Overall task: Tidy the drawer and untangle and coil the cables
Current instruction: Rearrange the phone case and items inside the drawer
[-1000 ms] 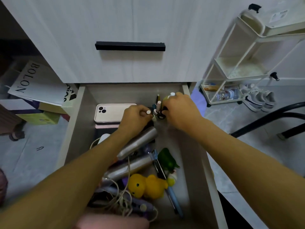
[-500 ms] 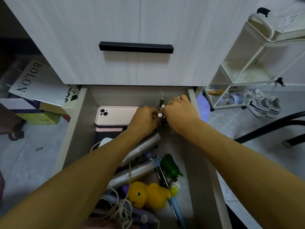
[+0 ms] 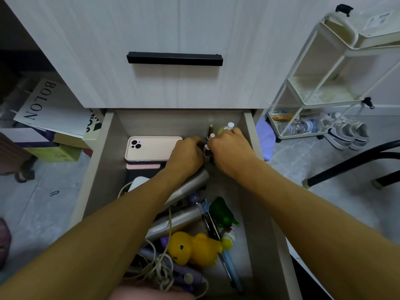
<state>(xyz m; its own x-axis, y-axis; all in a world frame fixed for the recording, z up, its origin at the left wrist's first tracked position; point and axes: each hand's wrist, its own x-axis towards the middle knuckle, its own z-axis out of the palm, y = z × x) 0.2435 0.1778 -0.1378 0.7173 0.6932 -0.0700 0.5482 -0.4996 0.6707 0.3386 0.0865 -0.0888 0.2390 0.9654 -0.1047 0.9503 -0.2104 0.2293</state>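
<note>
1. Both hands are bunched together at the back right corner of the drawer [image 3: 101, 152]. Left hand [image 3: 187, 151] and right hand [image 3: 229, 149] are each curled around a cluster of small upright pens and tubes [image 3: 208, 140], fingers closed on them, though which hand pinches what is hidden.
2. Risk, I'd say: those little things stand loose and packed tight, so a nudge from a knuckle could topple them toward the phone [image 3: 151, 148] along the back edge.
3. Also the left forearm lies right over the metal bottles [image 3: 173, 221], so dragging it out carelessly could roll stuff around.
4. Cables? The tangled cord [image 3: 160, 269] sits at the drawer's front edge, well apart from both hands, beside the yellow duck [image 3: 194, 249]. Looks totally untouched, not coiled yet.
</note>
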